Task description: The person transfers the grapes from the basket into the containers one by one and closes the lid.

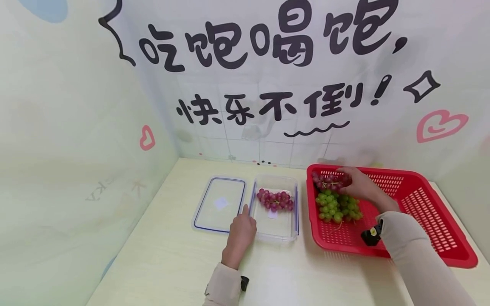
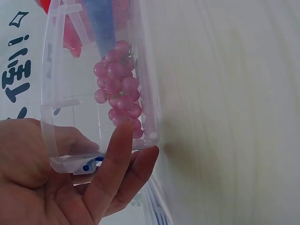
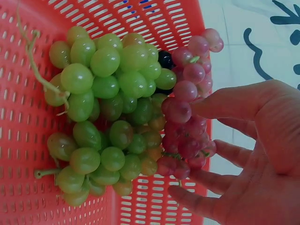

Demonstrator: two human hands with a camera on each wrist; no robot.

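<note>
My left hand (image 1: 242,229) grips the near left wall of a clear plastic container (image 1: 275,229), thumb on one side and fingers on the other. A bunch of pink-red grapes (image 1: 274,199) lies inside it; the left wrist view shows these grapes (image 2: 117,82) through the wall. At the basket's far left corner, my right hand (image 1: 357,182) holds a second bunch of red grapes (image 3: 187,108) between thumb and fingers, some fingertips hidden behind it. Two bunches of green grapes (image 3: 108,70) lie right beside that one in the red basket (image 1: 344,248).
A clear lid with a blue seal (image 1: 220,204) lies flat to the left of the container. Dark grapes (image 3: 165,59) peek out between the green and red bunches. Behind the pale table (image 1: 160,255) stands a wall (image 1: 268,148) with large black lettering.
</note>
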